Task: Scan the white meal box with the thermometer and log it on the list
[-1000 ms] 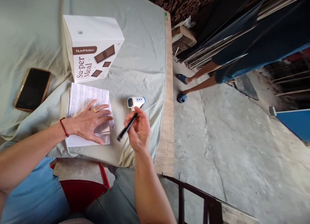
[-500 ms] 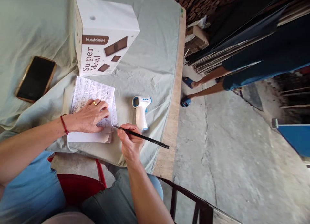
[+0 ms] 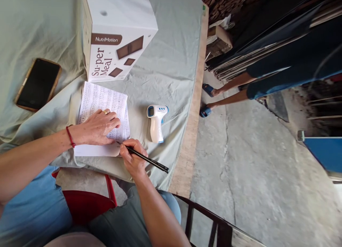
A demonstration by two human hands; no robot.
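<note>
Table (image 3: 184,165), bare wood along its right edge, carries a wrinkled grey-green cloth (image 3: 171,79) across the upper left and centre of the frame. White carton (image 3: 120,37), printed "Su-per Meal", stands upright at upper centre-left. Handwritten sheets (image 3: 103,101) lie loosely stacked just below it, left of centre; judged light, limp and easily creased or shifted, best taken by an outer edge or corner. Phone (image 3: 39,84), screen dark, lies flat at left. Left hand (image 3: 97,127) rests on the sheets, fingers bent and slightly spread, gripping nothing visible, thumb reaching towards the lower right of the stack. Right hand (image 3: 134,159), lower centre, has thumb and fingers closed around a black pen (image 3: 149,159) near its tip. White-and-blue handheld thermometer (image 3: 156,124) lies just right of the sheets. Pen slants down to the right, tip at the sheets' lower right; contact with paper cannot be confirmed; judged light, stiff and smooth, the hold just behind the tip being suitable
</note>
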